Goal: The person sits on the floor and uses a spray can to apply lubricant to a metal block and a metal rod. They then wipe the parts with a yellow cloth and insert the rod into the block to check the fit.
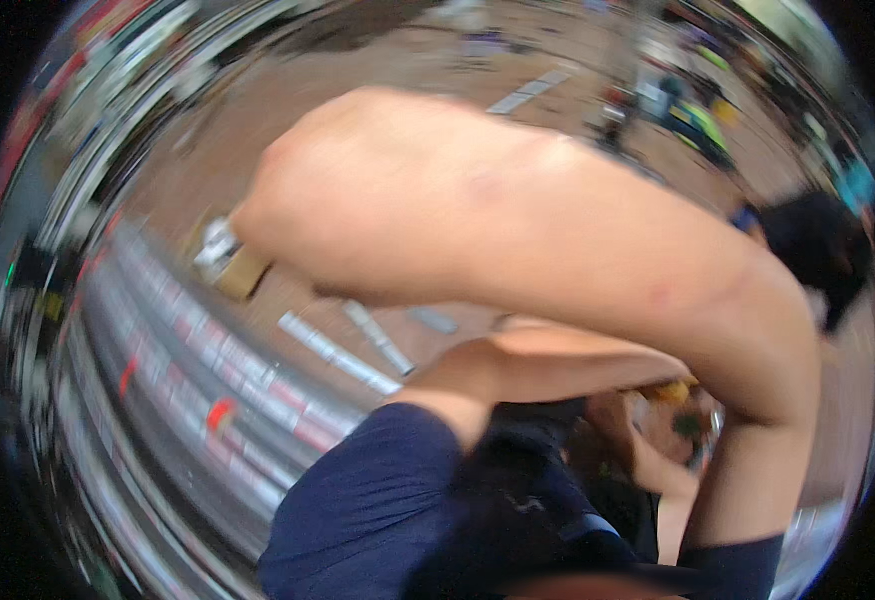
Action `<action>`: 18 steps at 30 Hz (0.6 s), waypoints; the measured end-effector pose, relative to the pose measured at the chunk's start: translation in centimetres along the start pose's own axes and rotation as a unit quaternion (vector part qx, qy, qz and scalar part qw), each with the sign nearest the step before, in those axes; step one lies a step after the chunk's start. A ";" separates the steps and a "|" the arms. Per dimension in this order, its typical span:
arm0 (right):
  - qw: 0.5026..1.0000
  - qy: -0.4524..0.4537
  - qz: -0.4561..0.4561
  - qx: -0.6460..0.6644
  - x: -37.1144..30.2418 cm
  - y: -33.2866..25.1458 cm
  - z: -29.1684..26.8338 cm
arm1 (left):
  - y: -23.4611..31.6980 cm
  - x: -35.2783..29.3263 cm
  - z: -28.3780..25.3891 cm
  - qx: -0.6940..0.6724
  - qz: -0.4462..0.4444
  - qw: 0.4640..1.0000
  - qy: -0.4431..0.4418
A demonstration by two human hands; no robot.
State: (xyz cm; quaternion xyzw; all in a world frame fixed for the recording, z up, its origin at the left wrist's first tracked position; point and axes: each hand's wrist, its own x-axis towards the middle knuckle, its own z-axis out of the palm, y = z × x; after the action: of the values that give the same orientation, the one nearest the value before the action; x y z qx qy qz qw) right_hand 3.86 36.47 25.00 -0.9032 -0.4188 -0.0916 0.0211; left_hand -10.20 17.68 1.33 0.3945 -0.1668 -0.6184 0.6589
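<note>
My right arm bends up from the lower right and stretches across the middle. The right hand (303, 195) at its end is smeared by motion, its back toward me and its fingers curled under and out of sight. Whether it holds anything cannot be seen. Just beyond it appears a brown box-like thing (245, 273) with something white on it. My left arm, in a navy sleeve, reaches rightward beneath the right forearm. The left hand (648, 372) is mostly hidden there, close to a small yellow thing (672, 391).
Long shelf-like rows (208, 370) with pale labels run along the left, heavily blurred. White strips (338, 352) lie on the brown floor (288, 290). A person with dark hair (820, 245) is close on the right. Colourful items (700, 130) sit farther back, right.
</note>
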 end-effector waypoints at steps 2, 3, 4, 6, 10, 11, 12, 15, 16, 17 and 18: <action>0.997 0.041 0.020 -0.059 -4.2 1.3 2.0 | 0.3 -0.4 -0.5 -0.031 -0.017 0.999 0.010; 0.995 0.071 0.039 -0.052 -6.3 1.7 2.5 | 0.8 -0.1 -0.9 -0.051 -0.017 0.998 0.025; 0.989 0.115 0.068 -0.060 -9.2 2.0 3.1 | 0.9 0.2 -0.8 -0.063 -0.025 0.997 0.027; 0.968 0.209 0.109 -0.084 -15.0 2.5 4.5 | 1.5 1.5 -0.8 -0.089 -0.036 0.994 0.049; 0.887 0.384 0.254 -0.022 -28.8 2.2 7.9 | 1.8 3.9 -0.6 -0.188 0.033 0.980 0.062; 0.846 0.407 0.341 0.046 -32.7 2.0 9.1 | 1.9 4.3 -1.1 -0.241 0.087 0.966 0.033; 0.808 0.424 0.398 0.093 -36.5 1.5 10.4 | 1.9 4.6 -1.7 -0.225 0.052 0.971 0.063; 0.631 0.483 0.562 0.230 -44.5 -0.4 16.5 | 2.3 5.5 -3.5 -0.059 -0.064 0.995 0.049; 0.609 0.445 0.606 0.254 -46.5 -0.7 18.7 | 2.2 6.1 -3.7 -0.042 -0.076 0.988 0.128; 0.611 0.454 0.573 0.304 -47.8 -1.4 21.1 | 1.6 6.6 -3.4 -0.041 -0.041 0.990 0.131; 0.584 0.440 0.578 0.364 -48.7 -2.2 23.2 | 1.4 7.0 -3.4 -0.043 -0.070 0.987 0.140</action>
State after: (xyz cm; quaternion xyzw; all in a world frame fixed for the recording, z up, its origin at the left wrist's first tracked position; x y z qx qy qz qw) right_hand -25.17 3.93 -6.81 -0.7212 0.2532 -0.2862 0.5778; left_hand -5.62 12.03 -1.65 0.4593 -0.0184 -0.6080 0.6473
